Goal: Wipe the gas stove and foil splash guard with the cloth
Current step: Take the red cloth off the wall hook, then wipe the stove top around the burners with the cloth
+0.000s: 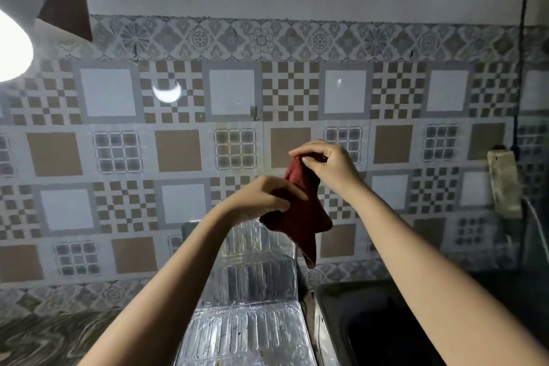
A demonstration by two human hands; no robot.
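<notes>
A dark red cloth (pixel 300 217) hangs in the air in front of the tiled wall, held by both hands. My right hand (pixel 323 163) pinches its top corner, while my left hand (pixel 267 197) grips its left edge lower down. Below the hands the ribbed silver foil splash guard (pixel 252 291) stands upright, its lower panel spreading toward me. The gas stove itself is out of view.
A dark metal sink (pixel 371 321) lies right of the foil. A marbled countertop (pixel 53 330) stretches to the left. A bright lamp (pixel 12 47) glares at the upper left. On the right wall hangs a pale socket block (pixel 505 184) with a dark cord (pixel 521 38).
</notes>
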